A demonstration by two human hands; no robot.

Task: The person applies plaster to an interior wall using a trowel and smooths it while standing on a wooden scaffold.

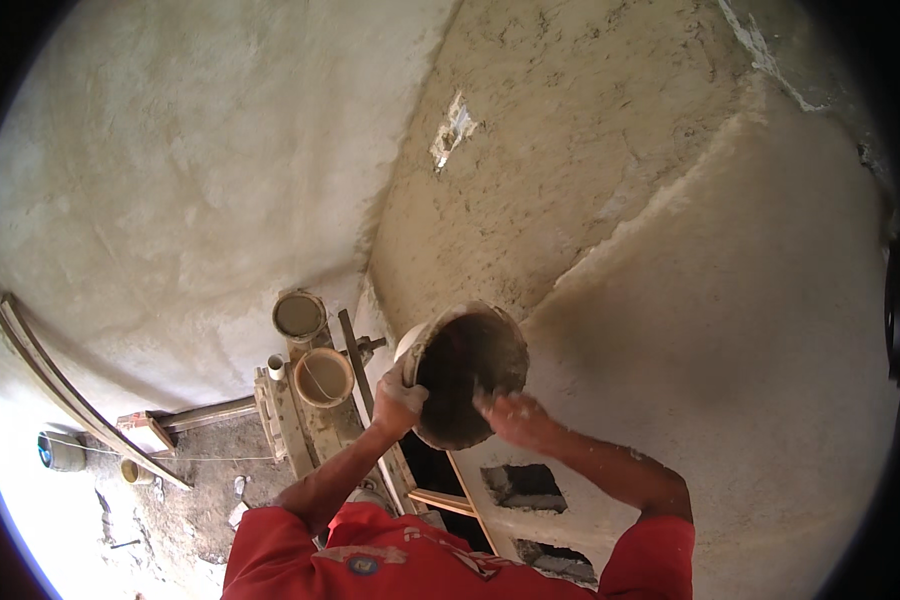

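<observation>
A mortar-crusted bucket (pixel 505 345) is held up in front of me, tilted so that its dark mouth faces me. My left hand (pixel 400 403) grips its left rim, thumb over the edge. At the lower right of the mouth is my right hand (pixel 517 418), its fingers curled in front of the opening. Whether those fingers hold a small tool cannot be made out. The bucket's inside is too dark to show what it contains. Behind it rises a wall (pixel 560 150) with rough, damp-looking plaster above and a smoother pale area at the right.
Left of me, a plank platform (pixel 335 425) carries a bucket of grey matter (pixel 299 316), a tan bucket (pixel 323 377) with a wire handle, and a white cup (pixel 275 362). Long curved-looking boards (pixel 65 385) lean at far left. Block openings (pixel 523 487) lie low at right.
</observation>
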